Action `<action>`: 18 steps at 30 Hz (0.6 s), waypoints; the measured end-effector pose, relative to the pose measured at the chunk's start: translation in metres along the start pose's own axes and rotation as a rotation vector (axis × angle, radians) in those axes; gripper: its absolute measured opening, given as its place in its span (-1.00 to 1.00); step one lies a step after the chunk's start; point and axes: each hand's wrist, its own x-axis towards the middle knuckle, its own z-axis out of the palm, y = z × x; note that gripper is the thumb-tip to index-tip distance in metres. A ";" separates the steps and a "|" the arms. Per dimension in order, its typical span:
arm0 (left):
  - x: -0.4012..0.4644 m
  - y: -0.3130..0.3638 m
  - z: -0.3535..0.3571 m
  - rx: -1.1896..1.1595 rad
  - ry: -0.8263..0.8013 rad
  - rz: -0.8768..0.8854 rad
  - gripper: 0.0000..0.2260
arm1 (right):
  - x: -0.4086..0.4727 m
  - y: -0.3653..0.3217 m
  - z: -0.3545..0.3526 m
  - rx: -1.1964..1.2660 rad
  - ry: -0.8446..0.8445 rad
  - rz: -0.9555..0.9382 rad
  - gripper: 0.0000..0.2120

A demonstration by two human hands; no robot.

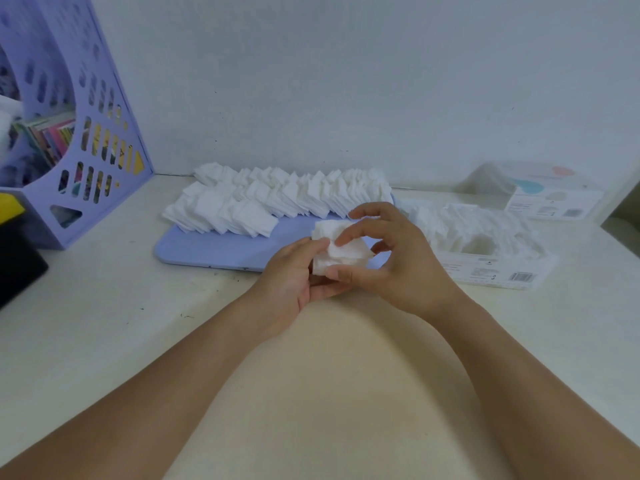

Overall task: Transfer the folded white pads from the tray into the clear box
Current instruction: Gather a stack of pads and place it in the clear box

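At the far left of the table (104, 306) stands a lilac file rack (79, 109) with slotted sides, coloured books showing inside it, and in front of it, at the frame's edge, sits a black item (17, 271) with a yellow part above it. To the right lies the tray (214, 247), a flat lilac one set against the wall (346, 64), its back half covered by overlapping rows of folded white pads (277, 199) and its near strip bare. Over the tray's near right corner the two hands meet around a small stack (337, 252) of pads lifted off the tray. The left hand (294, 282) is palm up under the stack, its fingers curled beneath and its thumb pressed on the stack's left edge. The right hand (398, 258) comes in from the other side, its thumb pinching the stack's near edge while one finger rests on top and the rest arch above. Just beyond the right hand sits the clear box (491, 268), a long one with printed labels on its near wall, already holding many pads (485, 230) standing in loose rows. Behind it, near the wall, lies a clear lid (540, 192) with pastel print.
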 end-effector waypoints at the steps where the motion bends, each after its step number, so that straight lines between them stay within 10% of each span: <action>1: -0.001 0.001 0.000 -0.006 -0.019 -0.006 -0.71 | 0.000 0.000 -0.001 0.031 0.010 0.025 -0.65; 11: -0.002 -0.007 0.005 0.065 -0.262 -0.035 -0.62 | -0.006 -0.017 0.027 0.387 -0.068 0.331 -0.46; 18: 0.005 -0.010 0.004 0.109 -0.148 0.032 -0.43 | -0.004 -0.025 0.026 0.529 -0.013 0.290 -0.47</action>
